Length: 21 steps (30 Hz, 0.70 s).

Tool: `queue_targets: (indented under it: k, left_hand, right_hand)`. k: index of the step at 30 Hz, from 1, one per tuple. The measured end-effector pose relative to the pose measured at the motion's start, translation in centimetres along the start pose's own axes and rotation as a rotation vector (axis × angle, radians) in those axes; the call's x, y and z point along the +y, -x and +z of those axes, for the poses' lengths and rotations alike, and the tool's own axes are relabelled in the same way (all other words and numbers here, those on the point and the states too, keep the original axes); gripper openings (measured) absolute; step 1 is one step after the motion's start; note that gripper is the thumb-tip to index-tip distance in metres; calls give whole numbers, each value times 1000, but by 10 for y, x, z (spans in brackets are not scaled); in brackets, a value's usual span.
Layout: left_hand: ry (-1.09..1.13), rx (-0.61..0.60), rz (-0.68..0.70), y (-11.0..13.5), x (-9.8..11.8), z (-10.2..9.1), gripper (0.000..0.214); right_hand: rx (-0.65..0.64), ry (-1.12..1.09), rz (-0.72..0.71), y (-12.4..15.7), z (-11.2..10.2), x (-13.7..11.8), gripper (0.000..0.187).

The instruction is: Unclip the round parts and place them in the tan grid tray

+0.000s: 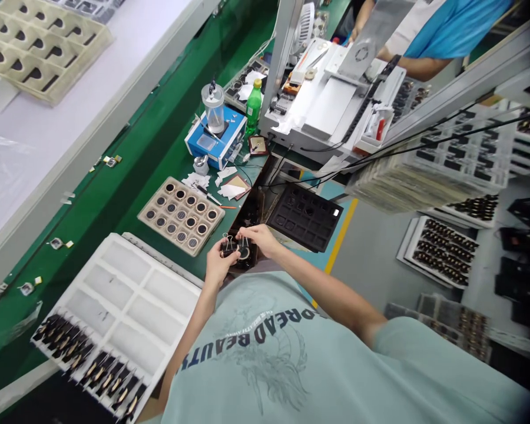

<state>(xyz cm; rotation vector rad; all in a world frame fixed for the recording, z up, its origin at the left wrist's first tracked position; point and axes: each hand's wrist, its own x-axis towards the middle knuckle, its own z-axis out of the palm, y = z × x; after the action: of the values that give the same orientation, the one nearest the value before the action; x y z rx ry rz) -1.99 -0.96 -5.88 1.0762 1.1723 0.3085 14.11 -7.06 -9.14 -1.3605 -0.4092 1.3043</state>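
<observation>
Close to my body, my left hand (pixel 221 263) is closed around a small dark round part (pixel 244 254) with a pale ring. A black binder clip (pixel 229 246) with upright wire handles stands at its left side. My right hand (pixel 262 240) pinches the handles of a second binder clip (pixel 244 240) on the same part. The fingers hide some of the part, so the clips' exact grip on it cannot be made out. Left of my hands lies a beige tray (pixel 196 252) of round dark discs. A white compartment tray (pixel 138 284) holds several clipped pieces (pixel 110 374) along its near end.
Behind the disc tray stand a blue box (pixel 206 143) with a clear canister and a green bottle (pixel 254 106). A black tray (pixel 309 215) is to the right, near stacked clear trays (pixel 424 171). A co-worker's arm (pixel 424 68) shows beyond a white machine (pixel 331 109).
</observation>
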Motion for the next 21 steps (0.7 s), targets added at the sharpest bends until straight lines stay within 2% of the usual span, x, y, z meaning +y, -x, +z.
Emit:
queue_targets:
  k: [2,5,8,10,13,17,21]
  left_hand:
    - [-18,-34,6,0,1,-1,78]
    - [-51,-104,-17,1,3,-4,84]
    - [-106,-234,-17,3,7,-3,81]
    - [-135,-317,-4,4,10,0,74]
    - [-127,-374,-32,7,10,4,66]
    - [-93,-301,-148,8,3,0,67]
    - [36,-112,-245,2,-9,-18,74]
  right_hand:
    - [22,-95,30,3,-6,-3,41]
    - [-69,-121,82,8,-13,-13,43]
    - [-207,78,81,15,-9,-25,43]
    - [-270,244,9,20,-5,-29,41]
    - [-206,375,-100,25,-3,-31,42]
    - [-47,424,-141,24,-15,-22,44]
    - [-28,511,-65,16,-26,5,51]
